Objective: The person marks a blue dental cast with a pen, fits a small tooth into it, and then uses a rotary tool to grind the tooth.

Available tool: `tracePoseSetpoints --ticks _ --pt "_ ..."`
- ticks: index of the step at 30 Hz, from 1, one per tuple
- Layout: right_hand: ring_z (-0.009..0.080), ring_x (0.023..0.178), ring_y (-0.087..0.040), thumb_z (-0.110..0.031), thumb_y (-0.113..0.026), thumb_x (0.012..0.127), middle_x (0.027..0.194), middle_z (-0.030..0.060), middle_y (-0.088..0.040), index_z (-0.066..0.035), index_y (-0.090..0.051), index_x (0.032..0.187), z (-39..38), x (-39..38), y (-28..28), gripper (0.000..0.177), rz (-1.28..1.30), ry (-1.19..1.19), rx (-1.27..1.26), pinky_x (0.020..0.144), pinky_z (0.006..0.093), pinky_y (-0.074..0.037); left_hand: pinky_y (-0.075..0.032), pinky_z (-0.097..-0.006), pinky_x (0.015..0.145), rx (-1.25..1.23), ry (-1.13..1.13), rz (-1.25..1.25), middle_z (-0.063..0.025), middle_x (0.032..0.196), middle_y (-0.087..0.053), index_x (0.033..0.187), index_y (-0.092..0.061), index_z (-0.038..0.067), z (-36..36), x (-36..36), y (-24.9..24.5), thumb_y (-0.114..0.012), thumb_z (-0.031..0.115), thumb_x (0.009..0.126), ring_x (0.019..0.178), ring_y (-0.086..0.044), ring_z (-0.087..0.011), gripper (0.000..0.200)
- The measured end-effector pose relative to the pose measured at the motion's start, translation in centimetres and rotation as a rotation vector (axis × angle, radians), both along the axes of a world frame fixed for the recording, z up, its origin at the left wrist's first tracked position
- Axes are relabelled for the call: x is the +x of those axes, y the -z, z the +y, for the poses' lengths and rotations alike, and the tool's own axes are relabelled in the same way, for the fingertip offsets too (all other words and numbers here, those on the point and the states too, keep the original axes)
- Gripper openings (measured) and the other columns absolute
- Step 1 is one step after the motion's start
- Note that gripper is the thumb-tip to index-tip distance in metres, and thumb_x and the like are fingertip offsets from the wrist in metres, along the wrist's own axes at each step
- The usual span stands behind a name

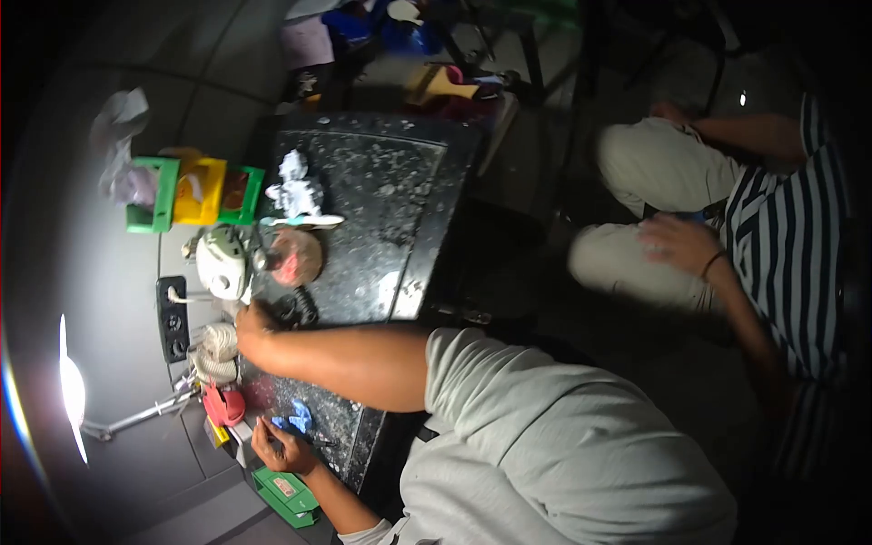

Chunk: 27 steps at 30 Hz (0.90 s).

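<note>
The view is turned sideways, with the wall at left. My right hand (254, 332) reaches over the dark speckled table (363, 182), its fingers closed beside the lower end of a white device (221, 262); what they hold is too small to tell. Nearer the bottom, my left hand (283, 449) is raised with fingers curled and tips together, and any item in them cannot be made out. Crumpled blue material (295, 417) lies beside it. A round container with pinkish contents (296, 257) stands by the device, near a toothbrush-like tool (309, 221) and crumpled white material (293, 188).
Green (163, 195) and yellow bins (199, 190) line the wall side, near a black socket strip (172, 320). Coiled cord (216, 352), a red object (224, 404), a lit lamp (73, 386) and a green box (285, 496) are nearby. Another person (781, 245) sits at right.
</note>
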State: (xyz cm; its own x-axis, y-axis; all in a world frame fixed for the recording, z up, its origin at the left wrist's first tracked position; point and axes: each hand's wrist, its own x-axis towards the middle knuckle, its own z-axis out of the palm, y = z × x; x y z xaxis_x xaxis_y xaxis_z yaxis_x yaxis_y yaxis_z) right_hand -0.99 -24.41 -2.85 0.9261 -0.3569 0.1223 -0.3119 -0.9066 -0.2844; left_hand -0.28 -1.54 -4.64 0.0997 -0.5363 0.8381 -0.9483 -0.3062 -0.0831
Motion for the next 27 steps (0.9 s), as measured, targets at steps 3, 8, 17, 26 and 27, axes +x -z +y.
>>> tracePoseSetpoints --ticks 3,8,17,26,27 --pt "0.0353 0.117 -0.059 -0.022 -0.071 0.093 0.124 0.0118 -0.073 -0.009 -0.080 0.123 1.0 6.4 1.4 0.034 -0.027 0.015 0.030 0.085 0.0579 -0.049 -0.059 -0.0387 0.080 0.060 -0.067 -0.066 -0.0204 0.100 -0.073 0.108 -0.074 -0.010 -0.2 0.3 0.1 -0.075 -0.009 0.093 0.088 -0.071 -0.0312 0.014" --pt "0.0327 0.112 -0.065 -0.015 -0.064 0.099 0.123 0.0139 -0.073 -0.007 -0.079 0.122 1.7 10.9 0.1 0.028 0.102 0.027 0.164 0.087 0.0553 -0.052 -0.060 -0.0397 0.082 -0.048 -0.156 -0.085 -0.0196 0.100 -0.075 0.106 -0.076 -0.009 0.5 2.0 0.5 -0.077 -0.006 0.093 0.087 -0.072 -0.0312 0.013" --pt "0.0336 0.112 -0.066 -0.017 -0.067 0.097 0.125 0.0126 -0.073 -0.009 -0.077 0.126 -3.6 8.6 -1.2 0.031 0.075 0.036 0.243 0.087 0.0586 -0.054 -0.059 -0.0371 0.084 -0.074 -0.257 -0.038 -0.0159 0.098 -0.077 0.102 -0.078 -0.007 0.6 1.8 0.3 -0.079 0.002 0.095 0.087 -0.072 -0.0275 0.012" --pt "0.0345 0.112 -0.068 -0.020 -0.071 0.095 0.127 0.0113 -0.074 -0.010 -0.075 0.129 -0.7 8.5 -1.5 0.036 0.100 -0.091 0.197 0.088 0.0620 -0.055 -0.060 -0.0376 0.083 -0.198 -0.233 0.010 -0.0165 0.097 -0.078 0.100 -0.078 -0.008 0.7 0.8 0.5 -0.079 0.000 0.093 0.087 -0.073 -0.0291 0.011" --pt "0.0346 0.112 -0.068 -0.020 -0.072 0.095 0.127 0.0111 -0.074 -0.010 -0.075 0.129 -0.8 8.2 -1.1 0.036 0.103 -0.098 0.188 0.088 0.0624 -0.055 -0.060 -0.0377 0.083 -0.192 -0.235 0.005 -0.0166 0.097 -0.078 0.100 -0.078 -0.008 0.8 0.8 0.5 -0.079 0.001 0.093 0.087 -0.073 -0.0292 0.011"
